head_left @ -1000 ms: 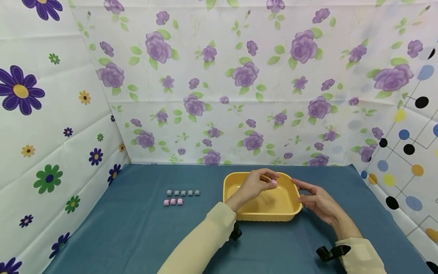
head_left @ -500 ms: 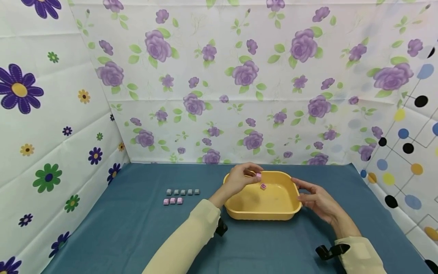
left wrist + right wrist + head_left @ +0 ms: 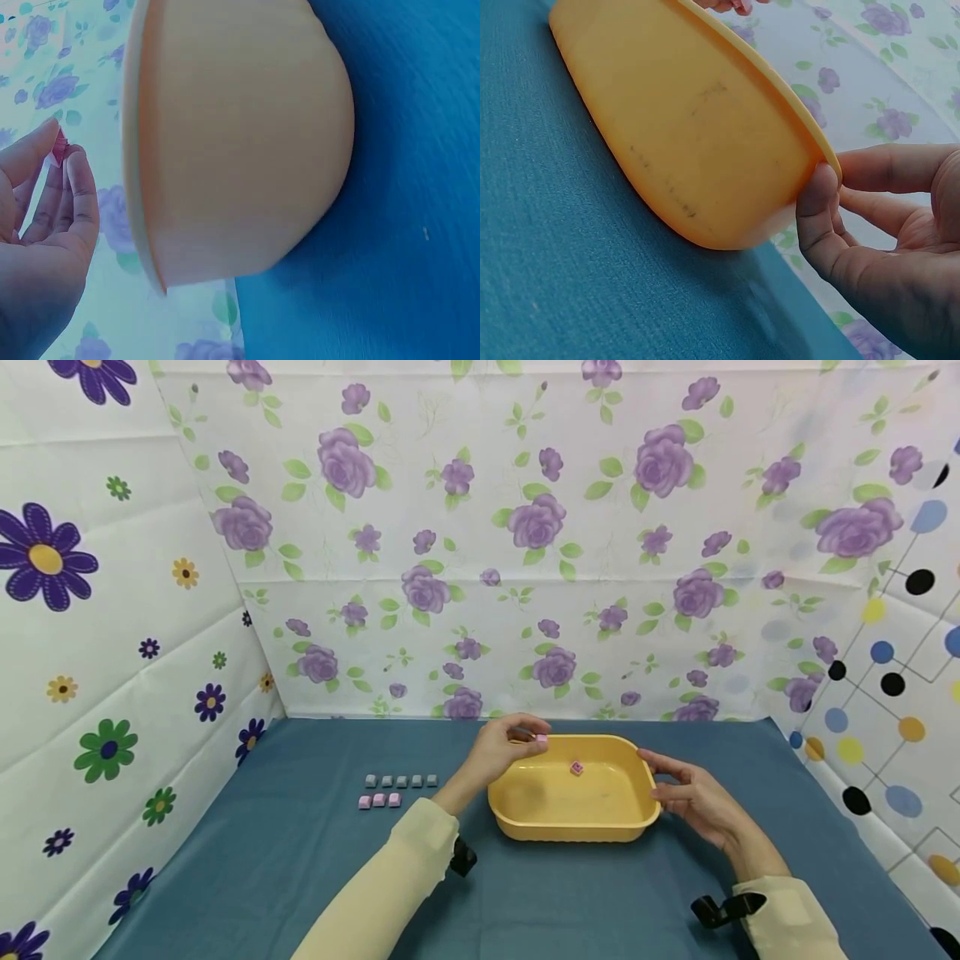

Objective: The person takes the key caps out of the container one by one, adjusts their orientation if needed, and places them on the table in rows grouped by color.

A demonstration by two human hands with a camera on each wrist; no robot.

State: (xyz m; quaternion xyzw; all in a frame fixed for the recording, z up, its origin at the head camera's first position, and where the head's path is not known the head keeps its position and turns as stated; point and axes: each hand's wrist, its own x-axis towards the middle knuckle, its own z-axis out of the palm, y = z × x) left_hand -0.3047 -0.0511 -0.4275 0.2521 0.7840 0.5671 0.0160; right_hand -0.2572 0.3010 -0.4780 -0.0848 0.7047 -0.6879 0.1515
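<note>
My left hand (image 3: 495,755) pinches a small pink keycap (image 3: 542,738) between thumb and fingertips, over the back-left rim of a yellow plastic basin (image 3: 573,806). In the left wrist view, the pinched keycap (image 3: 58,146) shows beside the basin's outer wall (image 3: 240,150). A second pink keycap (image 3: 577,768) lies inside the basin, toward its back. My right hand (image 3: 701,806) grips the basin's right rim; in the right wrist view its thumb (image 3: 817,214) presses the outer wall below the lip.
Left of the basin, a row of several grey keycaps (image 3: 402,782) lies on the blue cloth (image 3: 300,852). Just in front of it sit three pink keycaps (image 3: 379,800). Flowered cloth (image 3: 480,527) closes off the back, with patterned sheets at both sides.
My left hand has moved left from above the basin's middle to its back-left rim, still pinching the pink keycap. The keycap inside the basin has come into view. My right hand stays put.
</note>
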